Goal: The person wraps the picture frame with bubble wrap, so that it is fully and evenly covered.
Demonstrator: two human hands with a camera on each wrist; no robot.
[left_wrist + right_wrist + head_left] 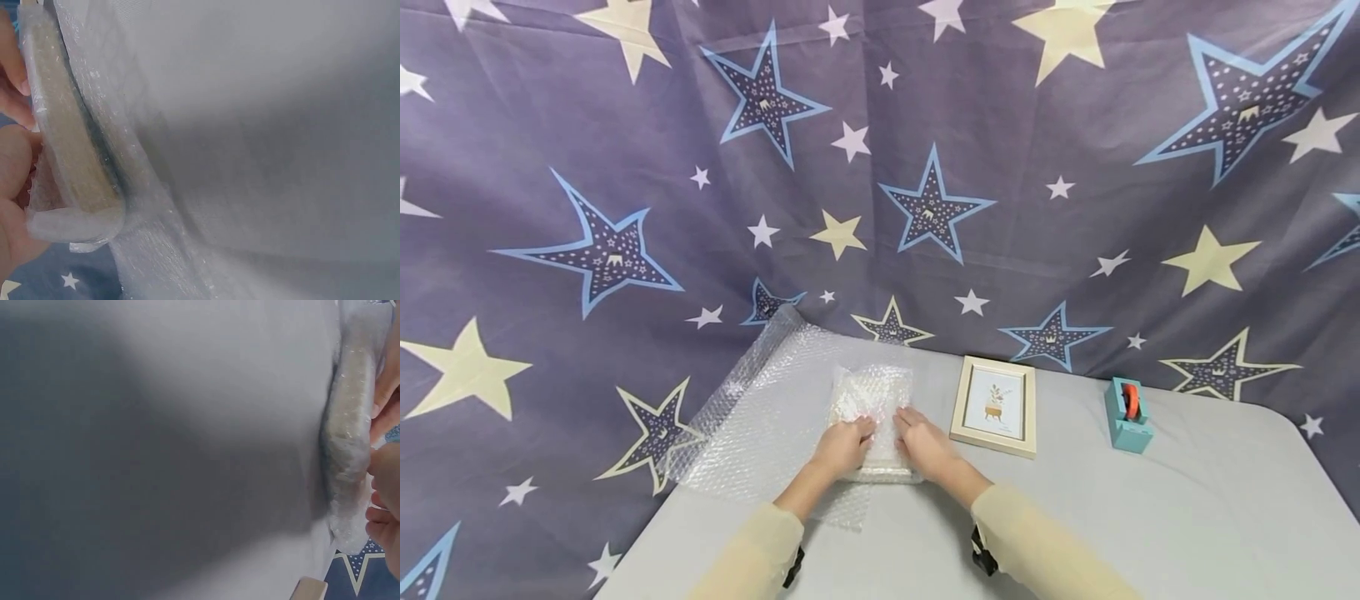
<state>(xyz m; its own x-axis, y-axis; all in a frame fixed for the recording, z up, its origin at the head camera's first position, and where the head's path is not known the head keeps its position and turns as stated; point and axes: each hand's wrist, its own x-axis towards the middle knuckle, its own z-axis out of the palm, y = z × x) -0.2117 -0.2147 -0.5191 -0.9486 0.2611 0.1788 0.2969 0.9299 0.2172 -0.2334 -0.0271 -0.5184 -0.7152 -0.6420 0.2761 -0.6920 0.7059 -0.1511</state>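
Note:
A flat, rectangular package in bubble wrap (880,387) lies on the table, its pale, wood-coloured edge (72,137) showing through the plastic. My left hand (842,447) is at its left side, fingers bent, pinching the wrap near the top. From the right, my right hand (927,447) rests on the package, with its fingers reaching across the upper face. The right wrist view shows the wrapped side (350,419) close beside the fingers. The fingertips of both hands are partly hidden there.
A bubble wrap sheet (741,433) spreads leftward under the package, its rolled end (760,354) at the back. Right of the package lies a light wooden picture frame (994,406) with a plant print. Farther right stands a teal tape dispenser (1127,417) with an orange-red core. A star-patterned curtain (865,192) hangs behind.

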